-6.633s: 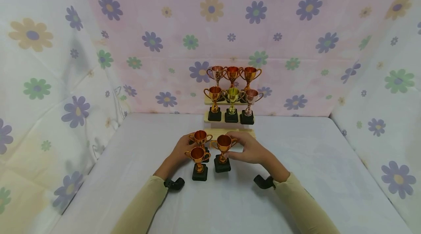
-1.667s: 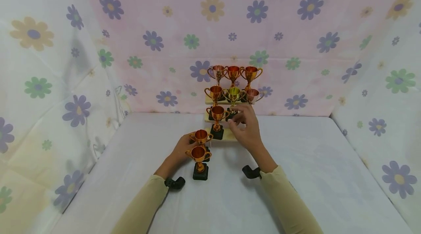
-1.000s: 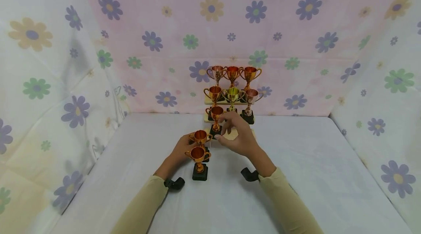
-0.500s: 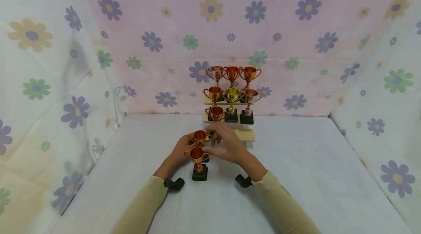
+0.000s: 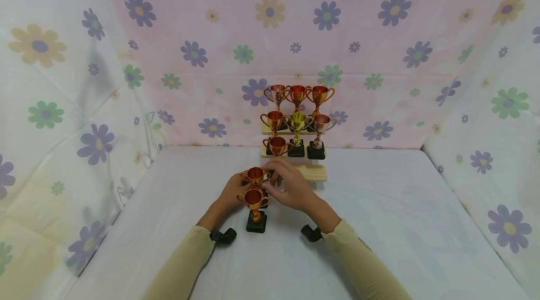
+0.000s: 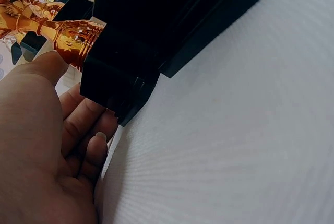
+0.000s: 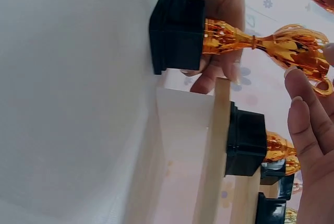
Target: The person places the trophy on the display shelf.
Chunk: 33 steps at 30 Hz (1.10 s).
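Two bronze-coloured trophy cups on black bases stand one behind the other on the white tabletop. My left hand rests beside the rear trophy; in the left wrist view its fingers lie loosely curled behind the black base. My right hand reaches in from the other side and pinches the rear trophy near its cup and handle; the right wrist view shows fingertips at this trophy. The front trophy stands untouched. Another bronze trophy stands on the lowest shelf step, its base hidden by my right hand.
A stepped wooden stand is behind the hands. On its upper steps are several trophies, among them a yellow-gold one and a pinkish one. Flowered cloth hangs at the back and sides.
My right hand has put a bronze trophy at the left of the lowest step, adjusted it, then moved left and towards me to the rear trophy. My left hand has stayed in place.
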Each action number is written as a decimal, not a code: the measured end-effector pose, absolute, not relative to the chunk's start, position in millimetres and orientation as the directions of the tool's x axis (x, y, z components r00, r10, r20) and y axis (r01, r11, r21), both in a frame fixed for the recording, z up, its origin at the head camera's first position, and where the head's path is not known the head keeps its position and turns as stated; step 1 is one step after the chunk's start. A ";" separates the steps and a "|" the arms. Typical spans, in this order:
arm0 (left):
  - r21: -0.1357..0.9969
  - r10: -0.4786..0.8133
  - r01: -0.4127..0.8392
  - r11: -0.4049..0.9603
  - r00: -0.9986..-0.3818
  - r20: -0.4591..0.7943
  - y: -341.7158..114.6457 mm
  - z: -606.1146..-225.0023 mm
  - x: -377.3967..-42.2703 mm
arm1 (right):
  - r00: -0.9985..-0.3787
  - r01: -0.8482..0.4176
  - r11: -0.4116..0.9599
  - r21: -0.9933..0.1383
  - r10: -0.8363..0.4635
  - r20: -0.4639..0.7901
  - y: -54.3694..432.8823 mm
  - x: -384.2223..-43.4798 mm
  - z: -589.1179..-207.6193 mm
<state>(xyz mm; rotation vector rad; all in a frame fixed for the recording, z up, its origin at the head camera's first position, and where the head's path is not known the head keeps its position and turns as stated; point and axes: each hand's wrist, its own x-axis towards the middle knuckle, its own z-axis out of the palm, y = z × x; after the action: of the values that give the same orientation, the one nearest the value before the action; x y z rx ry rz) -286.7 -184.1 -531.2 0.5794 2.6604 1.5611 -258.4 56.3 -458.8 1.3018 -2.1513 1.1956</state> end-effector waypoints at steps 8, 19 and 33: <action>0.839 0.321 0.316 0.443 -0.930 0.181 -184.4 -530.0 -288.3 | -0.520 -0.847 0.234 -0.478 -0.553 0.651 55.7 -262.0 -465.9; 0.832 0.330 0.331 0.445 -0.924 0.192 -185.1 -532.2 -288.2 | -0.580 -0.808 0.284 -0.517 -0.540 0.610 54.2 -262.0 -470.2; 0.854 0.327 0.335 0.398 -0.922 0.209 -183.5 -531.1 -286.7 | -0.725 -0.671 0.282 -0.686 -0.445 0.525 44.1 -254.0 -471.4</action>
<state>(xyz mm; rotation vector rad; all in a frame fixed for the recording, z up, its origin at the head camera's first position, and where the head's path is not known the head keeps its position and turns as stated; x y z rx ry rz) -286.7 -183.5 -531.1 0.6235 2.6324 1.6118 -254.0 44.1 -471.4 1.0313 -2.3204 1.4190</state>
